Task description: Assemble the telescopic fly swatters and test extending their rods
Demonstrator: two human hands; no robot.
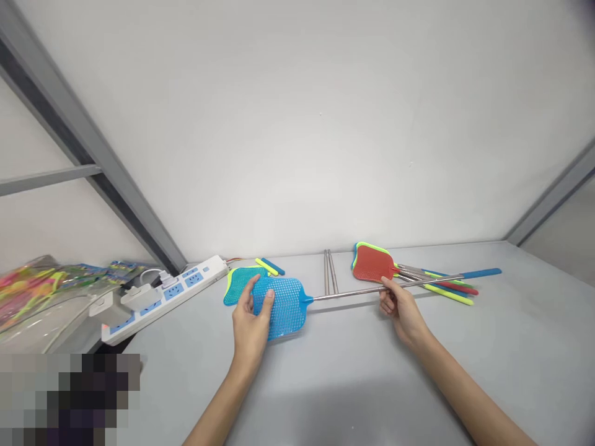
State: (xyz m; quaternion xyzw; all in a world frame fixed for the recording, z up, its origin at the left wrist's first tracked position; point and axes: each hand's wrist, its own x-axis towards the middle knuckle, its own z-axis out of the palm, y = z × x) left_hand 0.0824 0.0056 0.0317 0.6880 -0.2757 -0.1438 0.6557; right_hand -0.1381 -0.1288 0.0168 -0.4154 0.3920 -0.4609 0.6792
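Observation:
A blue fly swatter (287, 308) with a long metal rod and a blue grip is held across the table between both hands. My left hand (251, 319) clasps the left side of its mesh head, thumb on top. Fingers of my right hand (400, 310) pinch the rod near its middle. Behind the left hand lie loose teal and yellow-green swatter heads (242, 285) and two short grips, one yellow and one blue (273, 266). Beyond the rod, two bare metal rods (326, 272) lie on the table. Several whole swatters, a red one (372, 264) on top, are stacked at the right.
A white power strip (171, 294) with plugs in it runs along the left. Beside it are clear plastic bags (41, 297) of colourful items. Grey metal posts (102, 173) and a pale wall (325, 155) border the grey table (353, 384).

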